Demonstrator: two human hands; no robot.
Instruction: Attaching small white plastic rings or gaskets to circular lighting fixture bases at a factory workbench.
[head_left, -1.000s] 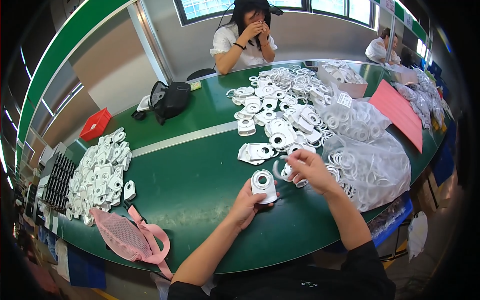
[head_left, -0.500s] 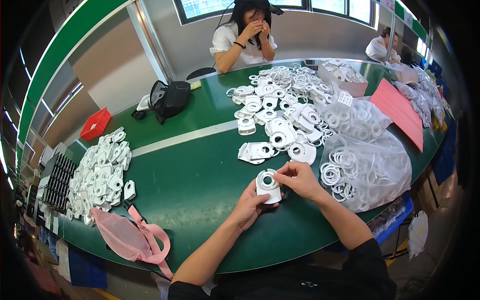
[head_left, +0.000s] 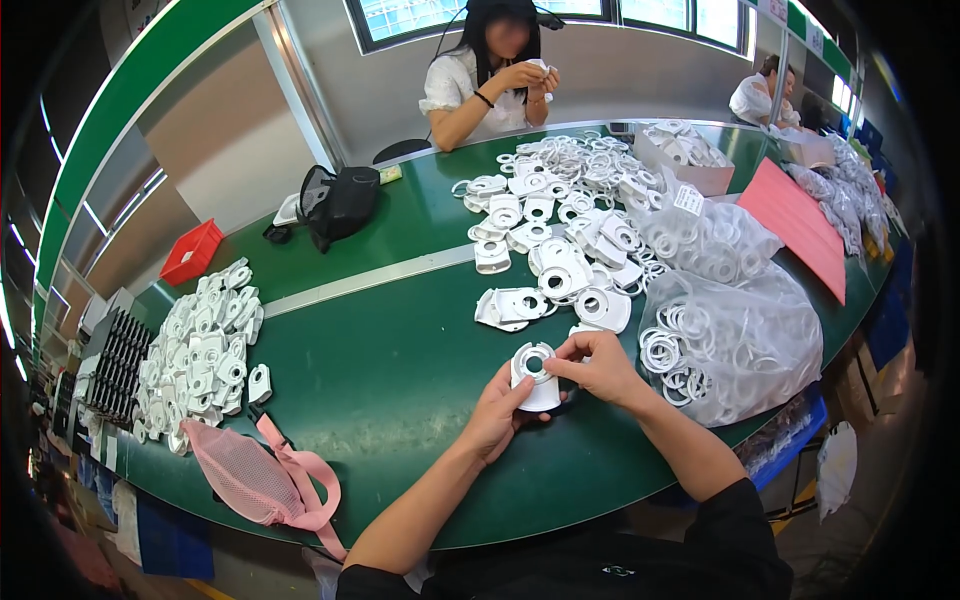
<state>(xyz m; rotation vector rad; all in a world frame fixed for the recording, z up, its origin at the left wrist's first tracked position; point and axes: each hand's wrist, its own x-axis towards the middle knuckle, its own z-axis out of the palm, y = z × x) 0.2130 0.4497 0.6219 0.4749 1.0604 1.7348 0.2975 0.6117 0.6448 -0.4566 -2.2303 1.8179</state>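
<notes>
Left hand [head_left: 492,410] curled around 1 white part [head_left: 545,397] over the green table [head_left: 390,390]; right hand [head_left: 600,370] bunched at its rim, couldn't tell if pinching anything. Uneven push could've twisted the part loose.

left of the left hand [head_left: 495,414], green table [head_left: 390,380] runs open to the pink mesh bag [head_left: 235,470]; loose white plastic plates [head_left: 560,256] block the way ahead, and a clear bag [head_left: 780,335] of rings [head_left: 660,350] crowds the right hand [head_left: 604,370].
</notes>
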